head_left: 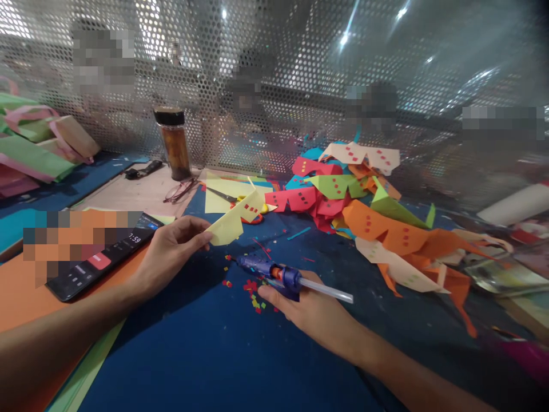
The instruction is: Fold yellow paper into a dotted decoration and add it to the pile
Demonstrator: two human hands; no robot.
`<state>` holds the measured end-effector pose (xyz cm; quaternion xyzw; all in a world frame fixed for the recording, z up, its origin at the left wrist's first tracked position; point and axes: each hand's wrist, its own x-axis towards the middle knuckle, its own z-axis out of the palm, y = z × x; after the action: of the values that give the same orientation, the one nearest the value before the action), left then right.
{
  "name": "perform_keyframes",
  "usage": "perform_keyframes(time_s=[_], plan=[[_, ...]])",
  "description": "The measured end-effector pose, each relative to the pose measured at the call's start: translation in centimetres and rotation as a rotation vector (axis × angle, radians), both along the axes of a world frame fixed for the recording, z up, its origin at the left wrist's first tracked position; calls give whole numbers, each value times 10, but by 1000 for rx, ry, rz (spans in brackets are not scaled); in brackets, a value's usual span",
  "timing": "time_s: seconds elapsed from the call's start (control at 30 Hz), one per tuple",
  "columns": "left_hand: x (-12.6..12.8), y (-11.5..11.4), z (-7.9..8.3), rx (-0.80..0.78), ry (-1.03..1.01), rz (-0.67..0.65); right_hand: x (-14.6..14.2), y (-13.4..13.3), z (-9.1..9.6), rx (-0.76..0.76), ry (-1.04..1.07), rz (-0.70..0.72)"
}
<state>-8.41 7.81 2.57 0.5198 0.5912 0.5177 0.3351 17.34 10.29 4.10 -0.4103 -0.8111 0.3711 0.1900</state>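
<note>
Closest in, down at 6 o'clock, it's all blue mat point(206, 366), with an orange sheet point(17, 309) poking in at 8 o'clock. Just right of centre the right hand point(309, 312) has its fingers closed around a small blue glue gun point(274, 273), nozzle aimed toward 10 o'clock, and a clear glue stick point(328, 291) sticks out the back toward 3 o'clock. The gun sits low over a scatter of tiny paper bits point(254, 290) on the mat. At 9 o'clock from the gun, the left hand point(169, 252) pinches a folded yellow paper piece point(234, 221) by its edge, thumb and fingers clamped on it, held above the mat. Left of that hand lies a phone point(103, 258) showing 1:59. Further out at 2 o'clock is a big pile of coloured paper shapes point(364, 209). At 12 o'clock lie scissors point(240, 201), then glasses point(180, 190) and a dark-capped jar point(174, 146) at 11 o'clock, right against the perforated metal screen point(300, 74).
</note>
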Motion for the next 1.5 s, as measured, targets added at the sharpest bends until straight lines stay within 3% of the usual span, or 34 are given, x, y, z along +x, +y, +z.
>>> perform_keyframes(time_s=[0.3, 0.57, 1.27, 1.5], plan=[[7, -7, 7, -6, -36, -69, 3, -10, 15, 38, 57, -7], [13, -11, 11, -67, -64, -118, 4, -9, 6, 184, 47, -41], [18, -15, 13, -81, -32, -175, 5, -5, 0, 253, 36, -29], [20, -14, 15, -104, -30, -140, 7, -6, -3, 289, 70, 25]])
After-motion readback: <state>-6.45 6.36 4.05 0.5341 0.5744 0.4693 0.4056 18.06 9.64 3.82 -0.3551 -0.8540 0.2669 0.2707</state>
